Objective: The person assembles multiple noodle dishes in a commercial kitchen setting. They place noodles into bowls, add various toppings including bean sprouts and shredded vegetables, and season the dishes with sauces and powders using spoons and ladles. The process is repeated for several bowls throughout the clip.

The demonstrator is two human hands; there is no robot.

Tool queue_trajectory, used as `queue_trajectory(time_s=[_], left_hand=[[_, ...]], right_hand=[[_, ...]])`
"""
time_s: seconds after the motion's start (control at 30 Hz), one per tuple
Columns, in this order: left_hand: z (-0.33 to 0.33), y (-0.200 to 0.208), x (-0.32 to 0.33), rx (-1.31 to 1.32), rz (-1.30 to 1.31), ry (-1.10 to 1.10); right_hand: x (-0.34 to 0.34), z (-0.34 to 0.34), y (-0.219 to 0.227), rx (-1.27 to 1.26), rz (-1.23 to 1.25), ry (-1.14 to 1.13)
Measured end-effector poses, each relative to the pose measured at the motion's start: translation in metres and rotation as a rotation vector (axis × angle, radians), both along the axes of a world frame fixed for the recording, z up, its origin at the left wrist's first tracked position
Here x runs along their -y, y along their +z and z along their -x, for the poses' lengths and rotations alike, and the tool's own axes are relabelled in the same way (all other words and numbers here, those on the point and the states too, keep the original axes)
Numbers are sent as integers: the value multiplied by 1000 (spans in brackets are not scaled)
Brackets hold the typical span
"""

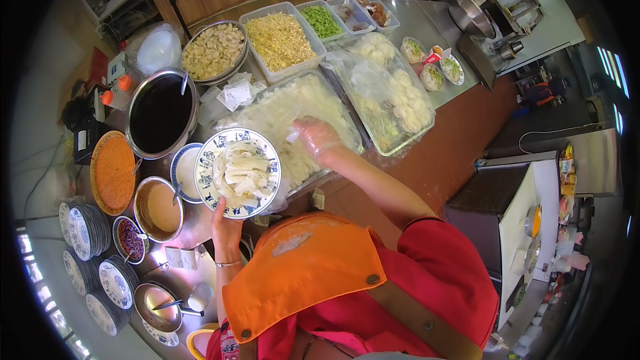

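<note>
My left hand (227, 232) grips the lower rim of a white plate (203, 172) with blue figures. Wide, flat white noodles (243, 173) are heaped on it. My right hand (316, 137), in a clear plastic glove, is over a large tray (357, 135) lined with plastic film and filled with more of these noodles. Its fingers are drawn together, with a small white piece of noodle (293, 135) at their tips. The plate is tilted slightly above the tray's left side. Partly under the plate sits a blue-rimmed bowl (183, 191) of white contents.
At left stand bowls of dark sauce (160, 117), orange paste (112, 172) and tan sauce (160, 210), above stacked plates (90, 232). Behind are a bowl of pale chunks (213, 52), tubs of yellow bits (279, 39) and chopped greens (320, 21). A tray of noodle bundles (403, 100) lies right.
</note>
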State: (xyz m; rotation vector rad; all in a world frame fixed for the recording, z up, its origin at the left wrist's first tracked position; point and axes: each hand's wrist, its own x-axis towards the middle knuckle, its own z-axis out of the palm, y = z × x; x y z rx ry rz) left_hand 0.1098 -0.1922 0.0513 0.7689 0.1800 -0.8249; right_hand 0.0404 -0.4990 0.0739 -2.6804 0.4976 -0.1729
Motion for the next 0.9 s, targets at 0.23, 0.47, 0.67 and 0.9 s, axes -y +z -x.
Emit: queue_trajectory(time_s=[0.23, 0.47, 0.67, 0.9], left_hand=[[1, -1, -4, 12, -1, 34], [-2, -2, 8, -24, 68, 43], [-2, -13, 16, -23, 103, 26], [-2, -8, 28, -12, 59, 11]], right_hand=[[-4, 7, 70, 243, -221, 118], [-10, 14, 120, 324, -585, 68], [-41, 7, 178, 360, -869, 86], [-65, -5, 213, 468, -880, 178]])
